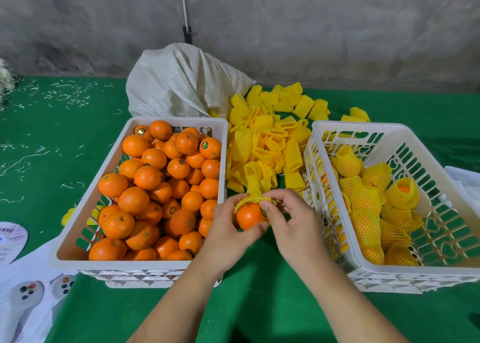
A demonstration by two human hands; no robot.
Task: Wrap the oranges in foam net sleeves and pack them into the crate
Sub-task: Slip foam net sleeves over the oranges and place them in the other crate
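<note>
Surface: green felt-like table cover, strewn at far left with pale fibre scraps.
Room: rough grey plaster wall behind the table; a thin white cord hangs down it.
Left hand: fingers curled under and round a bare round orange, holding it between the two crates.
Right hand: thumb and fingers pinch the rim of a yellow foam net sleeve, stretched over the fruit's top only.
Left crate: white slotted plastic crate, heaped with unwrapped oranges.
Right crate: second white slotted crate, holding sleeved oranges along its left side.
Between, further back: loose pile of yellow foam sleeves; a white woven sack lies behind.
Near left: printed white papers on the cover.
</note>
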